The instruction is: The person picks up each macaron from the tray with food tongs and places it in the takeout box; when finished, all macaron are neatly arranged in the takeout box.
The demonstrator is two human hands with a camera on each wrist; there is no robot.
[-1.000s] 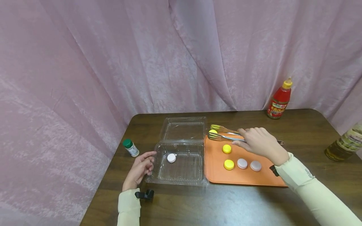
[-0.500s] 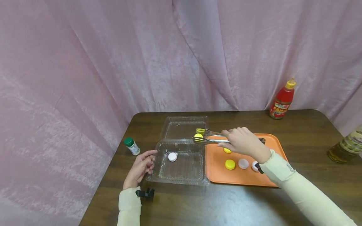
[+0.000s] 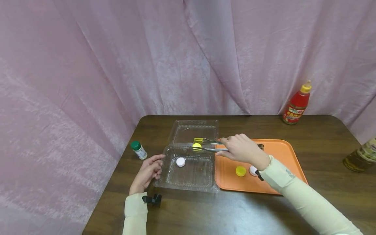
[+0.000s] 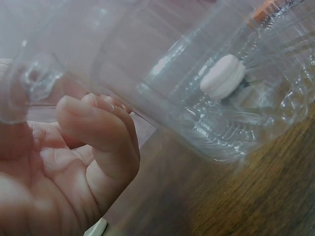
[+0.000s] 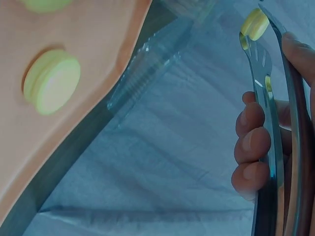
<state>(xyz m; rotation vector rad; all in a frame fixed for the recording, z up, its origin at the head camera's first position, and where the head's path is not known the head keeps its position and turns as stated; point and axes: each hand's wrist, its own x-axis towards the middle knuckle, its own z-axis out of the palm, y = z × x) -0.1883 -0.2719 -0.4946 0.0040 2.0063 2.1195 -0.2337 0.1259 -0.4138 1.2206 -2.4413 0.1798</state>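
My right hand grips metal tongs with fork-shaped ends. Between the tong tips is a yellow macaron, held above the hinge side of an open clear plastic container. One white macaron lies inside the base, towards its left. At the container's left edge, my left hand holds the rim, with several fingers curled in the left wrist view. Right of the container is an orange tray bearing a yellow macaron and a partly hidden white macaron. My right arm covers part of the tray.
A small green-capped bottle stands left of the container. At the back right is a red sauce bottle with a yellow cap. A bottle of yellowish liquid stands at the right. Pink curtain hangs behind the table.
The tongs, pinching the yellow macaron, have moved left from the tray's back-left corner to above the container. My left hand stays at the container's edge.
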